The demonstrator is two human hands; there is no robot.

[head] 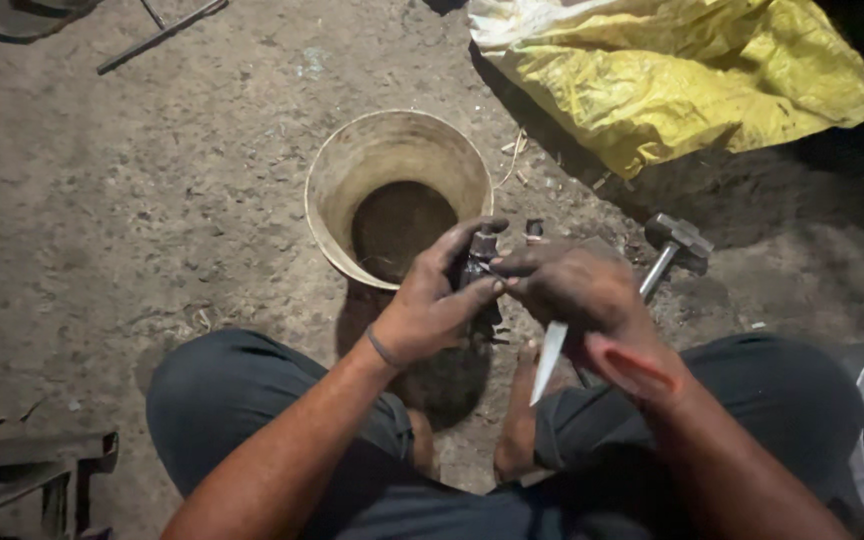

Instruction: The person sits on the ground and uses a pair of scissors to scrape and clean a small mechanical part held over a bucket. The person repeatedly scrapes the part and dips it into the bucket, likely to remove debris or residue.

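Hands meet above a tan bucket (pixel 332 200): left hand (pixel 432 300) closed around a dark greasy metal part (pixel 479 262), right hand (pixel 577 290) clasping a pale-bladed tool (pixel 550 360); hammer (pixel 674 243) lies just beside.

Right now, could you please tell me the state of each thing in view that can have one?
Left hand: gripping a small dark metal part.
Right hand: holding a pale blade, tip down.
Bucket: upright, open, dark liquid inside.
Hammer: lying untouched.
Yellow sack: crumpled, flat.

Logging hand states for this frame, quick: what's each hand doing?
Left hand: closed on a small dark metal part.
Right hand: closed on a light blade-like tool, fingertips at the part.
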